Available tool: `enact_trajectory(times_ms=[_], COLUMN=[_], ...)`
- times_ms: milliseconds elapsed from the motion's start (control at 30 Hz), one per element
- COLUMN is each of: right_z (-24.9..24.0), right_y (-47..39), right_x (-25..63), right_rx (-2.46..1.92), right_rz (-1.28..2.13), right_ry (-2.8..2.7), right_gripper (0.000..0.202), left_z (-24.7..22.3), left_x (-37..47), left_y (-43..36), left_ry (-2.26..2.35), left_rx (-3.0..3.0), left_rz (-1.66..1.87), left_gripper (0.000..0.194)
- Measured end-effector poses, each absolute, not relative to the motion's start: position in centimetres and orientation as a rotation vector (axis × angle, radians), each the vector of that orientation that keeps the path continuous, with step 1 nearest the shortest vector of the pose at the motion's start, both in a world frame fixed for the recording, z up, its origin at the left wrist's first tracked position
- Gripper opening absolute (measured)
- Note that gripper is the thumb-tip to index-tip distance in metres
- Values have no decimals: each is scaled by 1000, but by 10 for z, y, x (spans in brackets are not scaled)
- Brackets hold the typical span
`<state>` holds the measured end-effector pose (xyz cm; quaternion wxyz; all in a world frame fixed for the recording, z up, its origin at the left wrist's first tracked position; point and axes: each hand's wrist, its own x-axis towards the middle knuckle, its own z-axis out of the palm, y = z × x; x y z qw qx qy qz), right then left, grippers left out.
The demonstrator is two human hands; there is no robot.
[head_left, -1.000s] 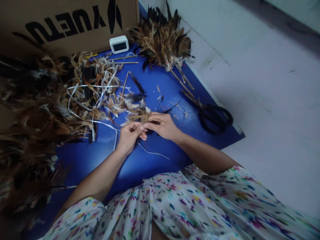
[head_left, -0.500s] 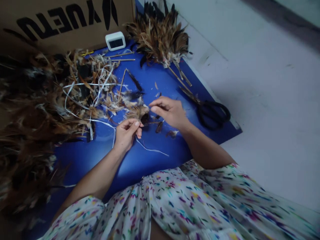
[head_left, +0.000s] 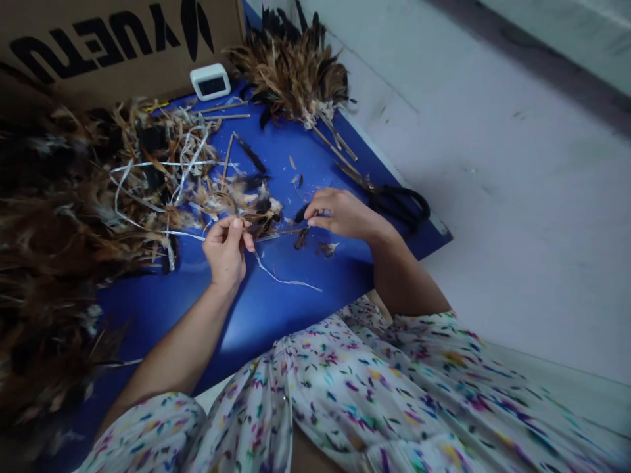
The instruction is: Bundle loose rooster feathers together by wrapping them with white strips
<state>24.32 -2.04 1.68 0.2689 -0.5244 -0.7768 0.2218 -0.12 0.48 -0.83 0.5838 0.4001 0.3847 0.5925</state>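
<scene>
My left hand (head_left: pixel 227 253) is closed, thumb against the fingers, on a white plastic string (head_left: pixel 283 281). One end of the string trails right across the blue surface; the other runs left toward the feather pile. A thin stick (head_left: pixel 288 231) stretches from near my left fingertips toward my right hand (head_left: pixel 340 213). My right fingers are bent and drawn together by the stick's right end and a small dark feather (head_left: pixel 300 213); what they pinch is hidden. A clump of brown feathers (head_left: pixel 261 209) lies just beyond my left fingers.
Loose feathers (head_left: pixel 113 197) with tangled white string cover the left side. A feather bundle with sticks (head_left: pixel 296 72) lies at the back. Black-handled scissors (head_left: pixel 401 203) rest near the right edge. A white digital clock (head_left: pixel 211 82) stands before a cardboard box (head_left: pixel 113 39).
My hands have moved farther apart, and the right hand has come down toward the stick's end. The whole view has shifted, so objects appear farther left.
</scene>
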Motion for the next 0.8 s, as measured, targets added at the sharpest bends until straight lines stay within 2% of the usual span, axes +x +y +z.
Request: enact_trajectory(times_ms=[200, 400, 700, 800], right_z=[2, 8, 9, 6], right_y=[-27, -36, -56, -54], right_x=[240, 237, 242, 238], right_rx=[-1552, -1530, -1545, -1435], right_rz=[532, 548, 811, 951], right_ry=[-2286, -2311, -1845, -1573], right_gripper=[7, 11, 8, 17], left_z=[-9, -14, -17, -17], left_x=[-1, -1, 0, -1], left_y=[4, 5, 5, 4], left_ry=[860, 858, 816, 807], left_rx=[947, 965, 945, 954], left_rz=[1397, 1382, 1396, 1373], left_gripper=[32, 35, 34, 34])
